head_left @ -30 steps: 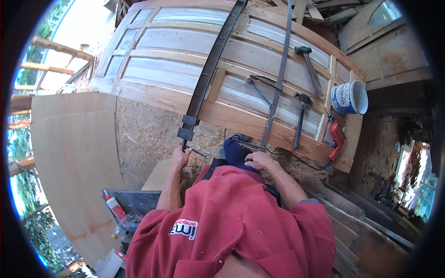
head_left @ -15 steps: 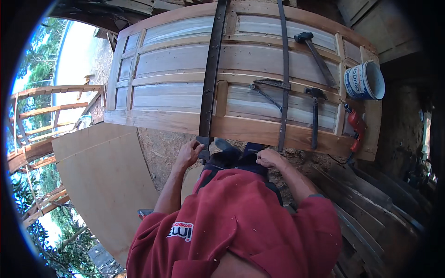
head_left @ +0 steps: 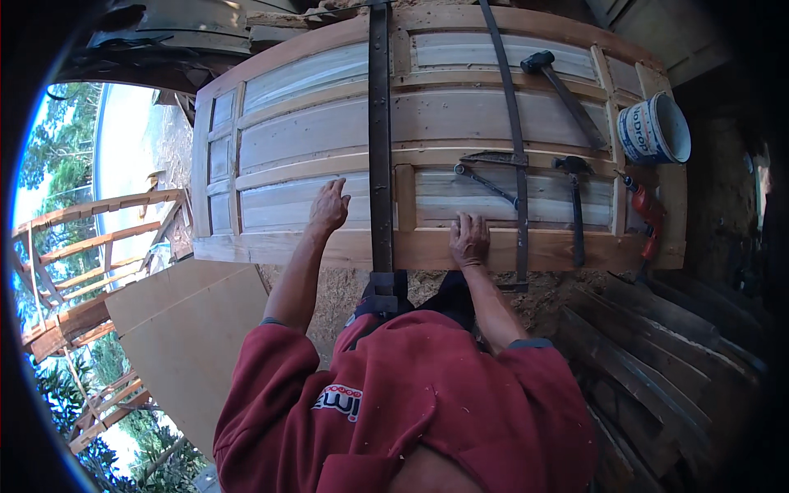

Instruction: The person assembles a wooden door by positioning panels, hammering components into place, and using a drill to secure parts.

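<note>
A panelled wooden door [head_left: 312, 251] lies flat in front of me. Across it run a heavy dark bar clamp [head_left: 380, 164] and, farther right, a thinner metal bar [head_left: 511, 123]. My left hand [head_left: 329, 207] is over the lower panel, just left of the bar clamp, its fingers stretched out and holding nothing. Between the two bars, my right hand [head_left: 470, 240] rests on the door's near rail, fingers spread and empty. A ratchet-like wrench [head_left: 486, 186] lies a little beyond it. Next to that, a thin dark blade-like tool [head_left: 489, 157] reaches under or against the thinner bar.
On the door's right part lie a sledgehammer [head_left: 563, 94], a claw hammer [head_left: 576, 209] and a red power drill [head_left: 648, 212]. A white-and-blue bucket [head_left: 653, 131] stands at that end. Plywood [head_left: 189, 329] leans at left; dark boards [head_left: 649, 353] are stacked at right.
Both hands have moved forward onto the door. My left hand has let go of the bar clamp's near end; my right hand has opened from a closed grip near my waist.
</note>
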Action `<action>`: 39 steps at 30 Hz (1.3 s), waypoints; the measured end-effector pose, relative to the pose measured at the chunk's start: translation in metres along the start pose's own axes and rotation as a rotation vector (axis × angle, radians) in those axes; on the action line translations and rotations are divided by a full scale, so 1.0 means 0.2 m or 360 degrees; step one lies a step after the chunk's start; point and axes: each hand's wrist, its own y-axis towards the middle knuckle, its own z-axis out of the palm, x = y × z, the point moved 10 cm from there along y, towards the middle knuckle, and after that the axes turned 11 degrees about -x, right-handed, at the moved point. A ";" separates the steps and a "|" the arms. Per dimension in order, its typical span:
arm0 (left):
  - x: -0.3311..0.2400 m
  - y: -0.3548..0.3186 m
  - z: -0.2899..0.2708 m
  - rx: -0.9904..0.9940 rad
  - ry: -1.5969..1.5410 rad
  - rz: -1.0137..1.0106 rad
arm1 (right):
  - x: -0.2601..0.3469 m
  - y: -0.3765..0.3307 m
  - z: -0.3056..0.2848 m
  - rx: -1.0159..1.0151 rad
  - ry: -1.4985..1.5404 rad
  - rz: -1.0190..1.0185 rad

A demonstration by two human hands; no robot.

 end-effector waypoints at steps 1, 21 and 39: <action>0.00 0.08 0.02 -0.0023 0.0028 0.0105 | 0.00 0.00 0.01 -0.0014 -0.0028 0.0004; -0.01 0.44 0.31 -0.0391 -0.0047 0.0816 | 0.00 -0.01 0.05 -0.0064 -0.0339 0.0113; 0.05 0.44 0.35 -0.0419 -0.0027 0.0763 | -0.01 -0.04 0.05 -0.0107 -0.0322 0.0107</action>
